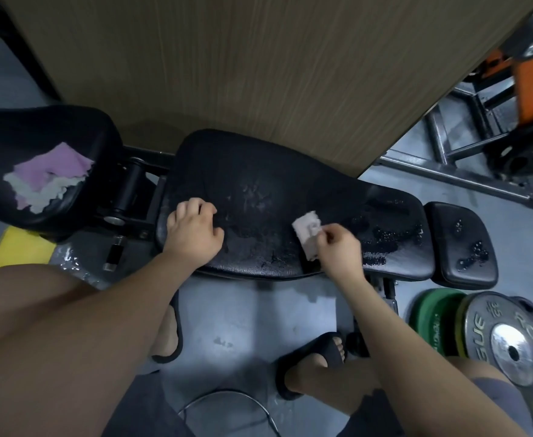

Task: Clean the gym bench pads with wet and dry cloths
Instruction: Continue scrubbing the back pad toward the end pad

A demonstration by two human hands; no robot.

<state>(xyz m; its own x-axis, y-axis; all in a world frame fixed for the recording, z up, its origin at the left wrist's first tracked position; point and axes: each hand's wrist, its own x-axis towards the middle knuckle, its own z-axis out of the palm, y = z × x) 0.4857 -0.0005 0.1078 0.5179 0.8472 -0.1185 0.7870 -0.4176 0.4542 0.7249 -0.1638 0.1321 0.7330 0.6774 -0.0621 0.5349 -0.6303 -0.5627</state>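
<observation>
Plates (pixel 508 335): two; grey one reads "GUE", "35"
Pads (pixel 460 228): three, black
Small cloth (pixel 306 231): on middle pad (pixel 259 181); pinched by right hand (pixel 341 249)
Left hand (pixel 192 234): rests on same surface; relaxed, empty
Folded cloths (pixel 47 178): on left pad (pixel 22 127)

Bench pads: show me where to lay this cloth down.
Freest: far half of the long pad, bordered by the wooden panel, the left hand and the right hand with its cloth. The small pad at right is bare but beaded with water. Crowded: the long pad's near edge under both hands; folded cloths cover part of the left pad.
</observation>
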